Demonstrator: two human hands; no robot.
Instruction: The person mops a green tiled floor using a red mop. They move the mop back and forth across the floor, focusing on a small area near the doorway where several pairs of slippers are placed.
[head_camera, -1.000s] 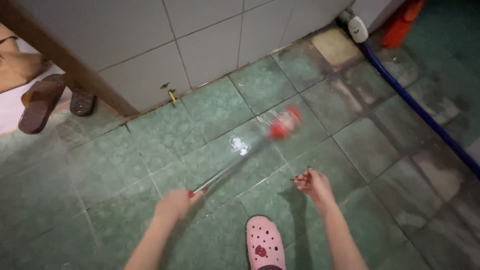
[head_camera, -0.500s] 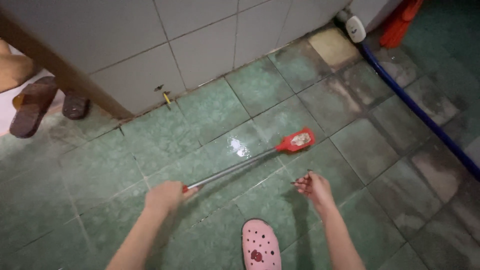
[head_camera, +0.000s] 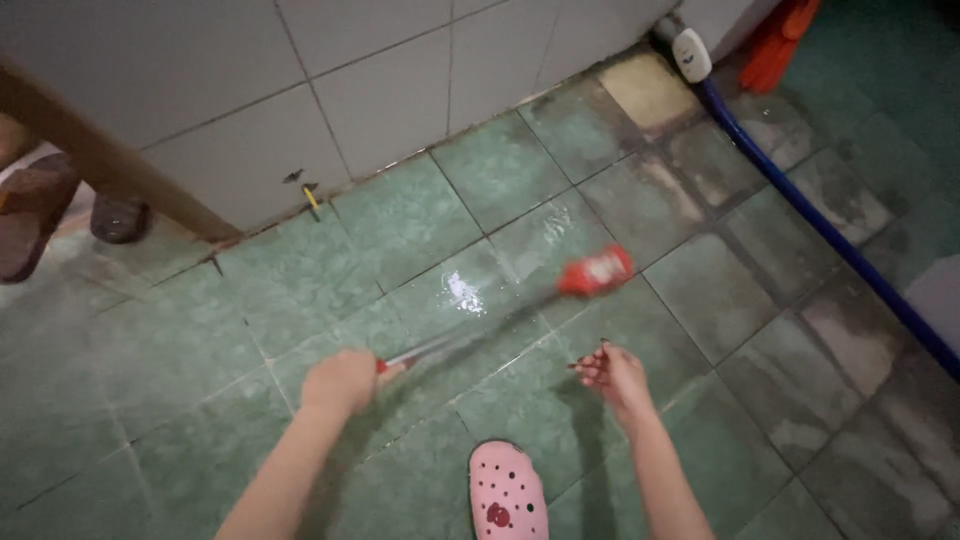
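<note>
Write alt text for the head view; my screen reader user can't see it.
Seen from above, a person's left hand grips a long-handled brush whose red head, motion-blurred, sits over wet green floor tiles. The right hand hangs free, fingers curled. A pink clog shows below; a blue hose runs along the right.

Brush head and handle motion-blurred — sandal cut off at the edge.

- A pink clog with holes stands on the wet green floor tiles.
- A blue hose runs along the right side.
- Brown sandals lie at the far left, beyond a wooden door frame.
- A grey tiled wall stands behind.
</note>
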